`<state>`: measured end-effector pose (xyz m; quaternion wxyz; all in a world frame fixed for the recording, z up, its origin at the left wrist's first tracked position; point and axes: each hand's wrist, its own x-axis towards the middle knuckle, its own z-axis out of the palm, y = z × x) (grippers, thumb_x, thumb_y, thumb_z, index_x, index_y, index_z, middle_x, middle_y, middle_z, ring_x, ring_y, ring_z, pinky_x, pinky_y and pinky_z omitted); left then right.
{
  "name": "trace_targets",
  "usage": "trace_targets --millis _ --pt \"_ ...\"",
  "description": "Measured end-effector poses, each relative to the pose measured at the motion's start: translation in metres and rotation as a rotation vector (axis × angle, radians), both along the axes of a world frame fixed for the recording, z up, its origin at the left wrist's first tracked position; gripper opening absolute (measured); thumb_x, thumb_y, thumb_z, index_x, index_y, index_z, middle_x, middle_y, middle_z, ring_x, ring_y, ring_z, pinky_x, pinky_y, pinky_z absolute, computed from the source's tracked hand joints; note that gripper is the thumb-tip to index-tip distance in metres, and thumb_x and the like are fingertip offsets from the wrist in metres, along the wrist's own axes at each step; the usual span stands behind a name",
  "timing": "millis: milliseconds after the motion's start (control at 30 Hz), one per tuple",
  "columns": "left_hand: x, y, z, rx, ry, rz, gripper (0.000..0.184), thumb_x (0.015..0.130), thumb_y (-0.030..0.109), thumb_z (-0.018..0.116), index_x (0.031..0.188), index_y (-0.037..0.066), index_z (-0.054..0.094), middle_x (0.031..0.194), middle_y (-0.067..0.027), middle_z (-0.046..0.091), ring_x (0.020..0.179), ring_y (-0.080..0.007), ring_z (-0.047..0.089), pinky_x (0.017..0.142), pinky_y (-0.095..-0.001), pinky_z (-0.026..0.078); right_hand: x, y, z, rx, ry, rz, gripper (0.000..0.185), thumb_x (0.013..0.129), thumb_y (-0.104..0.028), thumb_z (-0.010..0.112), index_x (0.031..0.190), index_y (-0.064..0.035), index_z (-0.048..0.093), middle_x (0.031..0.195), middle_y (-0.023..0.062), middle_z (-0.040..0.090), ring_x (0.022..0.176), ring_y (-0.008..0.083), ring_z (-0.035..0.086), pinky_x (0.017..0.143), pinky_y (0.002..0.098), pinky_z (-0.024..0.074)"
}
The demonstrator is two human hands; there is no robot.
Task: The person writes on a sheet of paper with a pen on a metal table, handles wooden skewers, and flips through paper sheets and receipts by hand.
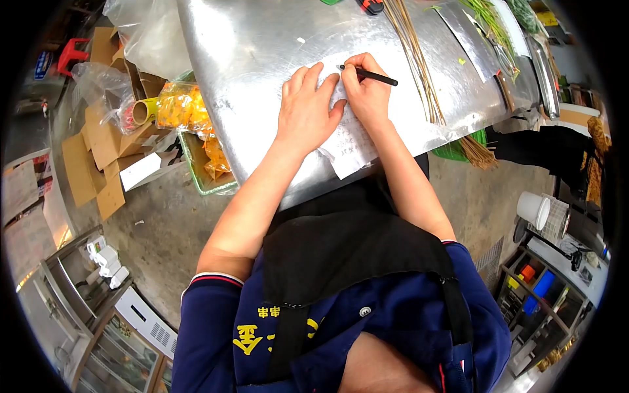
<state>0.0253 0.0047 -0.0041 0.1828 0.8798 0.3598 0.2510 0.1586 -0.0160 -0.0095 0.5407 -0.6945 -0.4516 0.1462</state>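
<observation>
A black pen point(377, 77) is held in my right hand point(368, 95), its tip pointing left at the top of a white paper sheet. My left hand point(306, 111) lies flat with its fingers spread over the left part of the paper point(350, 149). Handwritten lines show on the paper between and below my hands, and its lower end reaches the near edge of the metal table point(242, 85). Part of the sheet is hidden under my hands.
Long thin sticks point(416, 59) lie right of my hands. Beyond them are a cleaver point(475, 49), scissors point(503, 57) and green vegetables point(491, 19). At the left stand cardboard boxes point(98, 144) and a green crate point(195, 164) with orange packets. Another person's dark sleeve point(531, 147) shows at right.
</observation>
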Motion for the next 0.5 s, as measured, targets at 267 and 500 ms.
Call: trace_targets --millis 267,500 --pt "-0.0013 0.0 0.0005 -0.001 -0.013 0.0 0.046 0.078 0.023 0.069 0.119 0.007 0.058 0.132 -0.0185 0.048 0.123 -0.0345 0.04 0.1 -0.0462 0.034 -0.0011 -0.0013 0.0031 -0.038 -0.013 0.013 0.004 0.081 -0.007 0.06 0.083 -0.0027 0.061 0.071 0.0072 0.064 0.061 0.0139 0.06 0.057 0.0282 0.0482" --pt "-0.0003 -0.0006 0.0002 0.01 -0.012 0.002 0.045 0.078 0.023 0.068 0.119 0.007 0.059 0.132 -0.0186 0.048 0.123 -0.0346 0.041 0.1 -0.0462 0.034 0.0007 -0.002 0.003 -0.032 0.0 -0.017 0.005 0.082 -0.008 0.061 0.082 -0.0025 0.061 0.074 0.0083 0.064 0.065 0.0152 0.062 0.06 0.0292 0.049"
